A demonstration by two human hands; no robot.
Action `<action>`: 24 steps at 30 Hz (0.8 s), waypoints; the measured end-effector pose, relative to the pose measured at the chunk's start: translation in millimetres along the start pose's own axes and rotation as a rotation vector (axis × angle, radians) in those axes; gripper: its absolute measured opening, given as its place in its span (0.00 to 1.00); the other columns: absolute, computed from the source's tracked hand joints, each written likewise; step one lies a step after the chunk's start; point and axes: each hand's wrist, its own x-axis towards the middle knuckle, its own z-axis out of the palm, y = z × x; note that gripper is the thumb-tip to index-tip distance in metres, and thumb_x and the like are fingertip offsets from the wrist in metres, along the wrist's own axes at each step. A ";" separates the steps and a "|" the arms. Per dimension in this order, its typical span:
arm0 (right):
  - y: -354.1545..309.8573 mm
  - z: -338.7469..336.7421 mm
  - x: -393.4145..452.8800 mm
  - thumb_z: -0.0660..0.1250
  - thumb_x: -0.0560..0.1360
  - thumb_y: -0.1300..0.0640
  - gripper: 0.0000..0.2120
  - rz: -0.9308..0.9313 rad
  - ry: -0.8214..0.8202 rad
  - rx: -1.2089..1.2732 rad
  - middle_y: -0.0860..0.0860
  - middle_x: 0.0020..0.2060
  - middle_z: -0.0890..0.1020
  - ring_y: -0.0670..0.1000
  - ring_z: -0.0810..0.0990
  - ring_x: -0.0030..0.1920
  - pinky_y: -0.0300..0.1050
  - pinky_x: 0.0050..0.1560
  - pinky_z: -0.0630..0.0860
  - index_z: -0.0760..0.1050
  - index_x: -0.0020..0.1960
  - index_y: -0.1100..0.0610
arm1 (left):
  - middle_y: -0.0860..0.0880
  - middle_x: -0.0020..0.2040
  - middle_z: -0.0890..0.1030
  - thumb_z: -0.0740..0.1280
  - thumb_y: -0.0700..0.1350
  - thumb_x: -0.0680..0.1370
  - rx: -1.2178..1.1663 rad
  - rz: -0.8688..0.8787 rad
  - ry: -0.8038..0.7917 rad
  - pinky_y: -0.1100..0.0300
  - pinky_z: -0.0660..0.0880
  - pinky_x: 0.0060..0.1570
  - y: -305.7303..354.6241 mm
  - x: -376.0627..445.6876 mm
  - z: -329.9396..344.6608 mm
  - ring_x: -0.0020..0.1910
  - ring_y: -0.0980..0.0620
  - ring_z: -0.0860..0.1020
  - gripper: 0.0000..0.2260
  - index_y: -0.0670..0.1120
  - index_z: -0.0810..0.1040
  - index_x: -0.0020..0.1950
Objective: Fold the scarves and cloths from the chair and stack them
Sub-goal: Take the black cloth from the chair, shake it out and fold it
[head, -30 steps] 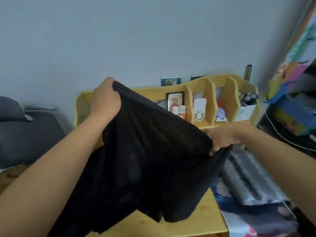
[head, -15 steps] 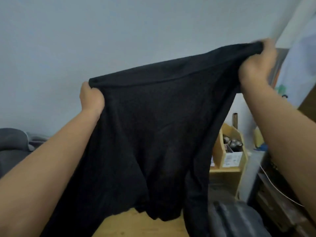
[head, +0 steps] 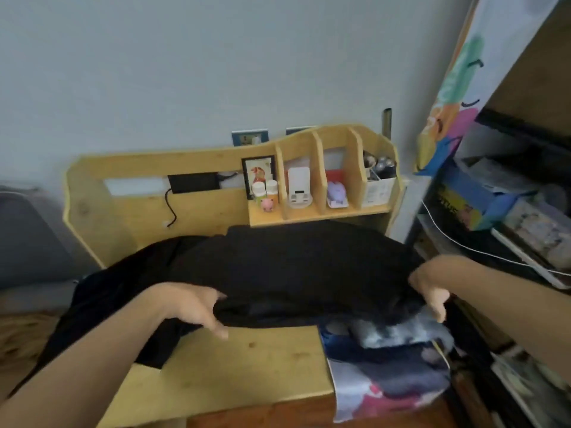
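The person stands at the wooden desk with a black cloth laid across its far half, below the desk's shelf unit. The left hand has fingers and thumb curled round the cloth's near edge toward the desk's left side; the right hand pinches the same edge near the desk's right end, its fingers pointing down. The edge between the two hands is bunched and rolled, not flat.

The cloth is spread unevenly. Its left portion spills past the desk's left edge and hangs toward the floor. Its right portion overlies a grey patterned item, possibly a cloth already folded, though blur makes that uncertain; this sits on a printed mat at the desk's right corner.

Likely faults from this position:
- The overhanging left portion may drag the rest off the desk if the left hand lets go, since its weight pulls downward and the desk surface looks smooth.
- A fold made with the near edge still bunched would trap creases, giving a lumpy layer that stacks poorly.
- Pulling the cloth toward the desk's front could catch the grey patterned item beneath and disturb it or shove it off the right corner.
- A sweep of cloth toward the back of the desk may knock the small bottles and the pink figurine on the shelf unit, which stand just beyond the cloth's far edge.
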 end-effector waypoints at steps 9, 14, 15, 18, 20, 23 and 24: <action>11.8 45.0 51.8 0.51 0.86 0.59 0.21 0.123 0.212 0.518 0.62 0.75 0.66 0.59 0.68 0.73 0.45 0.71 0.63 0.63 0.76 0.67 | 0.50 0.55 0.83 0.62 0.59 0.82 -0.072 -0.021 0.183 0.51 0.79 0.57 -23.2 80.2 126.9 0.52 0.51 0.82 0.18 0.48 0.80 0.61; 15.0 9.4 85.3 0.54 0.82 0.67 0.18 0.157 0.432 1.488 0.67 0.68 0.73 0.64 0.73 0.68 0.55 0.64 0.71 0.68 0.71 0.71 | 0.50 0.55 0.84 0.65 0.50 0.82 -0.392 -0.018 0.483 0.52 0.78 0.59 10.1 90.4 121.5 0.54 0.50 0.81 0.08 0.51 0.82 0.55; 15.9 -5.4 89.3 0.55 0.82 0.66 0.19 0.108 0.470 1.720 0.66 0.67 0.74 0.64 0.75 0.66 0.58 0.60 0.74 0.69 0.72 0.69 | 0.50 0.52 0.84 0.65 0.49 0.82 -0.458 -0.029 0.583 0.49 0.78 0.59 18.8 90.0 114.2 0.53 0.48 0.82 0.06 0.52 0.82 0.51; 21.5 -61.3 61.5 0.58 0.82 0.58 0.17 -0.096 0.545 2.524 0.59 0.56 0.82 0.59 0.83 0.51 0.52 0.38 0.80 0.75 0.68 0.58 | 0.53 0.46 0.82 0.64 0.43 0.82 -0.761 0.032 1.015 0.50 0.79 0.56 55.8 69.6 83.3 0.49 0.50 0.80 0.07 0.52 0.80 0.48; 48.5 -102.9 29.5 0.57 0.84 0.49 0.17 -0.501 0.790 2.801 0.56 0.52 0.83 0.58 0.83 0.50 0.50 0.44 0.83 0.76 0.65 0.56 | 0.54 0.44 0.81 0.64 0.40 0.83 -0.937 0.194 1.226 0.54 0.77 0.50 85.4 43.4 66.6 0.47 0.52 0.80 0.08 0.51 0.80 0.49; 73.0 -126.0 -13.0 0.62 0.82 0.47 0.21 -1.076 1.247 2.604 0.55 0.58 0.81 0.58 0.79 0.58 0.48 0.63 0.76 0.72 0.70 0.58 | 0.52 0.45 0.83 0.65 0.44 0.84 -0.974 0.422 1.174 0.57 0.77 0.46 113.0 18.1 64.6 0.46 0.54 0.81 0.06 0.50 0.81 0.52; 78.9 -115.6 -13.4 0.62 0.82 0.50 0.20 -1.013 1.330 2.513 0.54 0.53 0.80 0.54 0.79 0.54 0.45 0.60 0.75 0.71 0.69 0.61 | 0.51 0.45 0.84 0.66 0.46 0.83 -0.945 0.438 1.115 0.57 0.77 0.45 114.9 19.6 69.5 0.44 0.54 0.81 0.05 0.50 0.82 0.52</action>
